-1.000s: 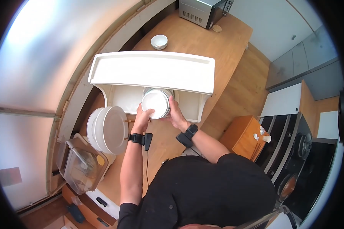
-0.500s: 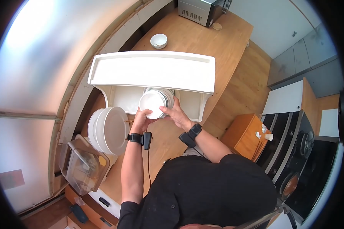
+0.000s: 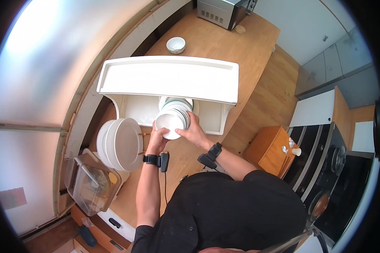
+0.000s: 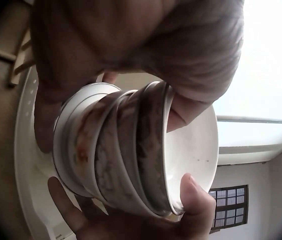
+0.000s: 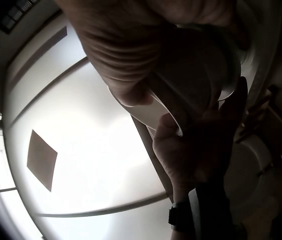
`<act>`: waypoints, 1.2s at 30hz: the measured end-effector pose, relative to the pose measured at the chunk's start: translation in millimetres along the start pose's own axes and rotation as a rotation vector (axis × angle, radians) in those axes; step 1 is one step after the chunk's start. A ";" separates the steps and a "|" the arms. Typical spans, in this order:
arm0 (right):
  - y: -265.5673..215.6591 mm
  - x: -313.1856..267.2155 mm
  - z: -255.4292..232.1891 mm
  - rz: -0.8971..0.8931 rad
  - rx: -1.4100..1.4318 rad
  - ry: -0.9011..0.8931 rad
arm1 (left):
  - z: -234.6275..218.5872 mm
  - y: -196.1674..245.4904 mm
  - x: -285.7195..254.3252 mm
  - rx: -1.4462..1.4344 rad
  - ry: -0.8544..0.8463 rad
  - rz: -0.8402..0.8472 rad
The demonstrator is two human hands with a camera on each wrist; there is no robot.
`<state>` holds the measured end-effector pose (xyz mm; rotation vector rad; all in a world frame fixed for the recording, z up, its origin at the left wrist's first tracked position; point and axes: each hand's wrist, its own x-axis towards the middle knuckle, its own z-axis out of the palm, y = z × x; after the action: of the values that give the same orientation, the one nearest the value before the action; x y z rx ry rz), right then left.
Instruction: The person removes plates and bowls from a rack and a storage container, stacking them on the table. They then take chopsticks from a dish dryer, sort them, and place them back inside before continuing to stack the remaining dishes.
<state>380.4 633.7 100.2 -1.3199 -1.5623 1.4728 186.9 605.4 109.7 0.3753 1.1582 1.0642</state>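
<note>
A nested stack of bowls [image 3: 168, 122], white inside with patterned outer sides, tilts in front of the white shelf unit [image 3: 169, 76]. My left hand [image 3: 157, 141] grips it from the left, its thumb over the rim of the front bowl. From the right, my right hand [image 3: 194, 130] holds the stack, thumb at the same rim. In the left wrist view the bowls [image 4: 126, 150] lie sideways between both hands, with fingers around their outer sides. Behind the stack, more round dishes [image 3: 177, 101] show under the upper shelf, partly hidden.
Large white plates [image 3: 128, 143] stand upright on a wooden rack at the left, beside a clear lidded container [image 3: 90, 189]. One bowl [image 3: 175, 45] sits behind the shelf unit. A microwave-like appliance [image 3: 217, 13] is at the far end; a wooden cabinet [image 3: 261, 147] stands right.
Both hands have drawn the bowl stack out from under the shelf toward the body. My right thumb has come over onto the front rim. More of the dishes behind now shows.
</note>
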 end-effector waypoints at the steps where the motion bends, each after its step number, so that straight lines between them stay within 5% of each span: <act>1: 1.2 -2.5 1.4 -0.025 -0.003 0.016 | -1.2 -2.9 -0.6 -0.009 -0.001 0.004; 13: -26.0 -6.7 34.3 -0.128 -0.023 -0.136 | -36.1 -8.8 -42.9 -0.179 0.143 0.089; 24: -95.2 119.9 74.2 -0.091 -0.115 -0.621 | -52.2 20.2 -24.2 -0.393 0.276 0.220; 25: -66.7 144.1 86.5 -0.126 -0.071 -0.617 | -42.1 23.8 -20.4 -0.398 0.296 0.238; 30: -102.5 159.2 81.3 -0.061 0.086 -0.651 | -29.5 22.6 16.2 -0.572 0.301 0.332; 36: -58.2 201.3 121.1 0.014 0.028 -0.528 | -45.8 20.7 59.5 -0.761 0.337 0.330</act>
<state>191.5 784.8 93.6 -0.9679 -1.8400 1.9525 137.5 653.1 73.0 -0.2338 0.9035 1.8130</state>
